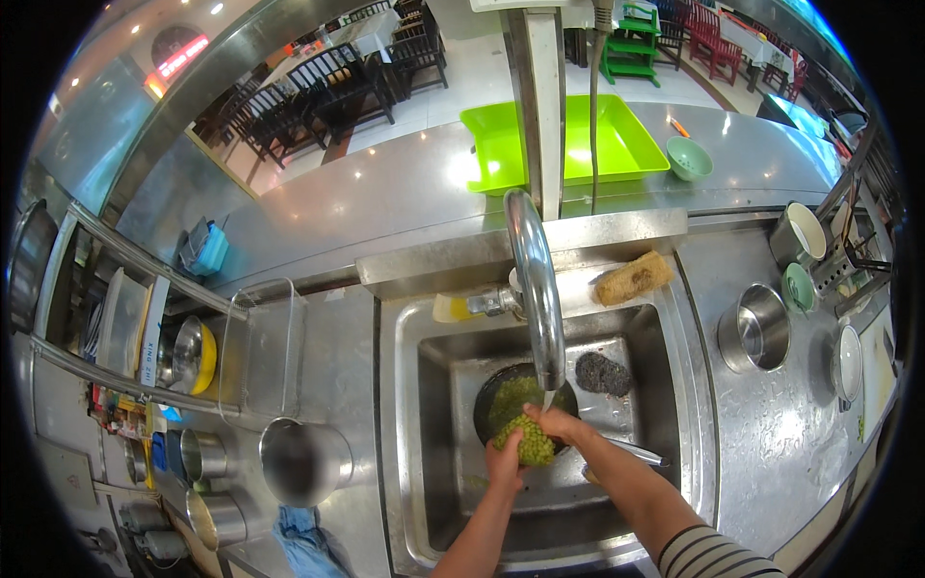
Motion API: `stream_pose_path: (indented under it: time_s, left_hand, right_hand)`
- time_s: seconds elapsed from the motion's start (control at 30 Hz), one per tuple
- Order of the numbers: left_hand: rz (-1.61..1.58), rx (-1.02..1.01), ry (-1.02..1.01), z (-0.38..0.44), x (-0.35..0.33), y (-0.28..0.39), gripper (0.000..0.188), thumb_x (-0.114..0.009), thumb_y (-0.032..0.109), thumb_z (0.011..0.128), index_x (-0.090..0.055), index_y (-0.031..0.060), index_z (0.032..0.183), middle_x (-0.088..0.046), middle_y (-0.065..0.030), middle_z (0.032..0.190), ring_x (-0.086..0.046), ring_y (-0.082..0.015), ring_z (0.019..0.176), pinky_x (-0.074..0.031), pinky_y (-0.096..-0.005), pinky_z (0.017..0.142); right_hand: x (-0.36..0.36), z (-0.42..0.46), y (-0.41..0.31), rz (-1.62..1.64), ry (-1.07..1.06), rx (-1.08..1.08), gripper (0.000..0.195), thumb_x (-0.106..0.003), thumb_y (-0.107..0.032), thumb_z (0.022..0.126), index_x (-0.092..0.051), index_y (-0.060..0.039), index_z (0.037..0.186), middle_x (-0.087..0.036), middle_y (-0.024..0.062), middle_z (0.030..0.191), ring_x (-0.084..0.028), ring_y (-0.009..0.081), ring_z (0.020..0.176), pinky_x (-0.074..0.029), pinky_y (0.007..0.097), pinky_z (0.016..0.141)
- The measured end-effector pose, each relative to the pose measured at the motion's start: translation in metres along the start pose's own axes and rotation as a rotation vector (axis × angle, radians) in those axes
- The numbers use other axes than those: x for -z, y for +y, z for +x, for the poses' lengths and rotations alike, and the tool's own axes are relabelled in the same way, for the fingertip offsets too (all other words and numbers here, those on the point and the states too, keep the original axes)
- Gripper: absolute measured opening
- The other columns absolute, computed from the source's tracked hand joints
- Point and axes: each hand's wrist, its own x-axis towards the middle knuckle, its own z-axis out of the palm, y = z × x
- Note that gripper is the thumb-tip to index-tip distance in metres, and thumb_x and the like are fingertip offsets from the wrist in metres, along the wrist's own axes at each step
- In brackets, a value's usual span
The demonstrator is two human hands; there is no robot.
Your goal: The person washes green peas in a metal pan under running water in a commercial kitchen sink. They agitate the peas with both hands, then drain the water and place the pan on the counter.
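Note:
My left hand (504,462) and my right hand (558,423) hold a green, knobbly cloth or sponge (533,446) between them; its exact kind is hard to tell. Below it, in the steel sink (452,498), sits a dark round pan (485,413) with greenish contents. The pan's metal handle (639,453) points right, partly behind my right forearm. Directly over my right hand, the chrome faucet (536,289) lets a thin stream of water (548,402) fall. A dark scouring pad (603,374) lies on the sink floor, right of the pan.
A tan loofah (634,278) rests on the sink's back ledge. On the right counter stand a steel pot (754,329) and a white bowl (846,363). To the left are a wire basket (295,347), a large pot (343,462) and a blue cloth (307,542). Behind is a lime-green tray (621,137).

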Motion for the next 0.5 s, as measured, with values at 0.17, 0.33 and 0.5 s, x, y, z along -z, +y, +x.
stream_pose_path:
  time_s: [0.17, 0.33, 0.5]
  left_hand:
    - [0.124, 0.007, 0.032, 0.010, 0.011, -0.004, 0.056, -0.069, 0.027, 0.074, -0.041, 0.0051, 0.118, -0.053, -0.0134, 0.105, -0.059, -0.0248, 0.087, -0.053, -0.0388, 0.061]
    - [0.198, 0.059, 0.133, -0.006, -0.005, 0.010, 0.050, -0.066, 0.023, 0.077, -0.043, 0.0037, 0.118, -0.052, -0.0147, 0.109, -0.056, -0.0266, 0.096, -0.052, -0.0436, 0.073]
    - [0.094, 0.055, 0.068, 0.009, 0.015, 0.004, 0.056, -0.068, 0.029, 0.076, -0.041, 0.0039, 0.119, -0.051, -0.0149, 0.110, -0.056, -0.0282, 0.095, -0.052, -0.0435, 0.069]
  right_hand:
    - [-0.004, -0.002, -0.007, -0.105, 0.080, -0.030, 0.035, -0.049, -0.035, 0.089, -0.061, -0.0030, 0.095, -0.060, 0.0110, 0.087, -0.055, 0.0164, 0.079, -0.043, 0.0308, 0.066]
    - [0.003, 0.006, 0.009, 0.050, 0.097, 0.011, 0.034, -0.053, -0.038, 0.087, -0.061, -0.0057, 0.094, -0.059, 0.0050, 0.084, -0.052, 0.0130, 0.072, -0.042, 0.0273, 0.060]
    - [-0.007, -0.038, -0.041, 0.207, 0.019, -0.138, 0.039, -0.055, -0.042, 0.086, -0.057, -0.0082, 0.107, -0.060, 0.0004, 0.091, -0.055, 0.0112, 0.077, -0.044, 0.0241, 0.062]
